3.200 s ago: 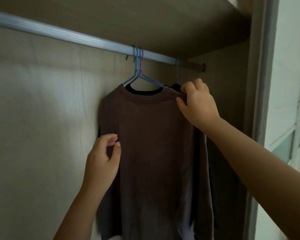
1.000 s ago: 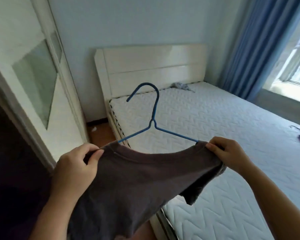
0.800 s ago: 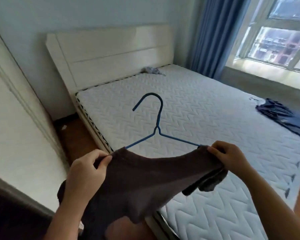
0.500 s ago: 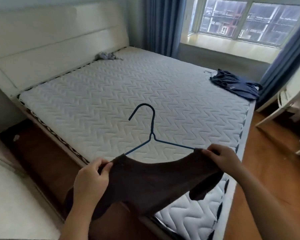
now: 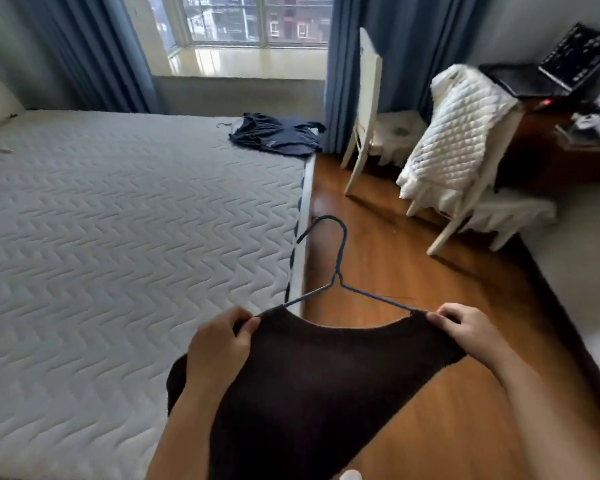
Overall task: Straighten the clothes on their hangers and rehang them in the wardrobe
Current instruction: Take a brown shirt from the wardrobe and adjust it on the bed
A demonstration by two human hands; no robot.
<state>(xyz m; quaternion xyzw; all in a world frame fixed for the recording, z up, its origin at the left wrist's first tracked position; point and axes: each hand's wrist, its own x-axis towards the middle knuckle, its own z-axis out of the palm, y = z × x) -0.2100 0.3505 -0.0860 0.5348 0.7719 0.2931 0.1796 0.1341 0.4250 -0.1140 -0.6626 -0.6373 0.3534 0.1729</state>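
Now the left grip (image 5: 219, 344) and the right grip (image 5: 465, 327) each pinch a shoulder of the dark shirt (image 5: 326, 375) on the blue hanger (image 5: 337, 278), by the bed (image 5: 118, 220).

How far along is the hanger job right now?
Done: nothing confirmable, the wardrobe is out of view. In hand: the dark brown shirt sits on the blue wire hanger, left hand and right hand each pinching a shoulder, held over the floor beside the mattress. Left: rehang this shirt, then deal with the navy garment lying crumpled on the mattress's far corner.
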